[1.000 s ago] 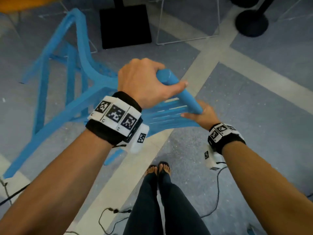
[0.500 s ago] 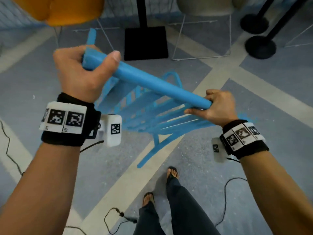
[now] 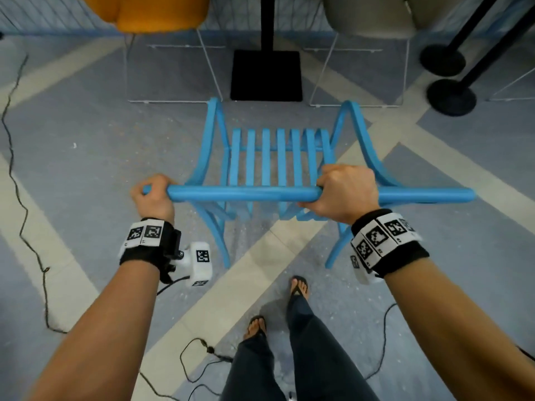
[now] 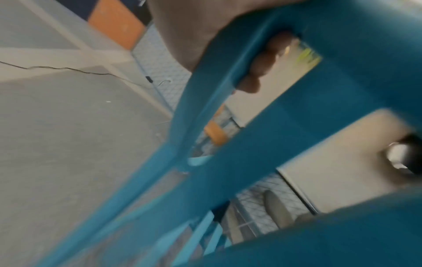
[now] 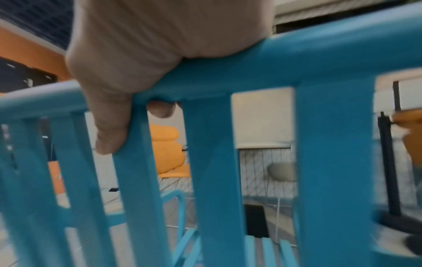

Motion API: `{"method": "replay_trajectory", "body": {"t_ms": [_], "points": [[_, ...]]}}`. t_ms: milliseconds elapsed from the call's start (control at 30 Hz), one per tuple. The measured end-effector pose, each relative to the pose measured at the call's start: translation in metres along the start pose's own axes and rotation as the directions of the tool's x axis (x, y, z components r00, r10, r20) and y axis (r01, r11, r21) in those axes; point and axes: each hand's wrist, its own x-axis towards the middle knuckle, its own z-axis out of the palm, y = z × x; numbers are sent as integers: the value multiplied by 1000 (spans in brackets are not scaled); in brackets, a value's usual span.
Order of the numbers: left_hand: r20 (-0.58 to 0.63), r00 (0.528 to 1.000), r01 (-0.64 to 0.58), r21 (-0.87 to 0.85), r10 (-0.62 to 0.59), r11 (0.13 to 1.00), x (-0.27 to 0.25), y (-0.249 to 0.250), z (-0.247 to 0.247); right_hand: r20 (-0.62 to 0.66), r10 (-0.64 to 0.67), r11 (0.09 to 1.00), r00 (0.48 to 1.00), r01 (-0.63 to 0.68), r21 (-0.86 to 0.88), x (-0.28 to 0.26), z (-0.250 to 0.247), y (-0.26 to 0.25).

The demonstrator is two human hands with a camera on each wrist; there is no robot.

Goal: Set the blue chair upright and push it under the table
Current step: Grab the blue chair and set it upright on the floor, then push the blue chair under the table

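Blue chair (image 3: 275, 157) upright on floor, seat facing black pedestal base (image 3: 266, 75) ahead. Left hand (image 3: 155, 198) wrapped round left end of top rail (image 3: 246, 193); right hand (image 3: 344, 193) clamped round rail right of centre. Push not yet done. Risk: front legs snagging pedestal base or wire legs of orange chair (image 3: 150, 13) and grey chair (image 3: 373, 15) either side, twisting the chair off line.

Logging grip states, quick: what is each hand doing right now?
Left hand: grips the left end of the blue chair's top rail.
Right hand: grips the same rail, right of its middle.
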Motion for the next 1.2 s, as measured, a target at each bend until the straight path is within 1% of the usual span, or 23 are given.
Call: {"method": "replay_trajectory", "body": {"t_ms": [100,133,167,233,300,333,367,400,433,467,500,533,566,600,633,666,733,766,833,933,1066,1200], "points": [[63,998,25,55,-28,998,4,-29,-8,39,17,1000,999,-18,9,-15,21,-10],[74,997,34,38,-36,999,3,-35,-10,64,21,1000,998,-22,8,-20,27,-14],[81,996,30,29,-32,999,5,-45,-13,94,24,1000,995,-25,13,-26,33,-17],[71,997,27,74,-32,997,3,-55,-18,131,27,999,991,-30,19,-37,44,-23],[64,998,4,127,-12,992,3,-62,-21,107,30,999,994,-33,29,-43,51,-23],[60,998,-12,184,1,983,-1,-60,-21,82,22,999,996,-25,41,-45,51,-22],[50,998,-45,277,32,960,-5,-56,-20,52,12,998,999,-15,57,-49,51,-20],[42,994,-113,405,105,907,-11,-50,-18,14,6,997,1000,-7,72,-51,51,-17],[62,976,-210,535,210,819,-18,-45,-15,-20,17,996,1000,-15,83,-56,50,-13],[120,946,-307,636,303,707,-28,-41,-11,-36,45,995,998,-42,87,-63,49,-8],[213,901,-412,688,377,597,-38,-38,-5,-42,86,993,995,-82,84,-71,48,0],[326,850,-510,709,415,487,-50,-37,3,-49,127,990,991,-123,67,-81,48,8],[430,796,-589,710,426,386,-60,-41,10,-62,159,987,985,-157,40,-88,47,16],[504,762,-636,703,407,319,-69,-43,16,-74,182,983,981,-181,18,-91,47,24],[540,747,-654,703,388,281,-76,-44,21,-83,207,978,975,-207,19,-92,47,28],[541,754,-644,720,372,259,-80,-45,24,-101,236,972,967,-234,29,-90,48,30],[515,780,-609,756,356,240,-78,-44,29,-160,277,960,947,-277,24,-82,53,30],[507,784,-602,762,359,238,-77,-44,29,-161,287,957,944,-289,10,-80,55,29],[500,783,-599,765,370,236,-74,-45,30,-163,282,958,946,-287,-11,-80,58,30],[485,800,-581,772,353,256,-69,-42,37,-196,267,961,944,-276,-23,-70,59,36],[467,811,-565,781,353,265,-49,-37,54,-202,259,964,945,-267,-13,-43,63,42],[464,814,-562,781,350,272,-16,-32,78,-193,259,963,946,-269,-23,0,69,55]]}}
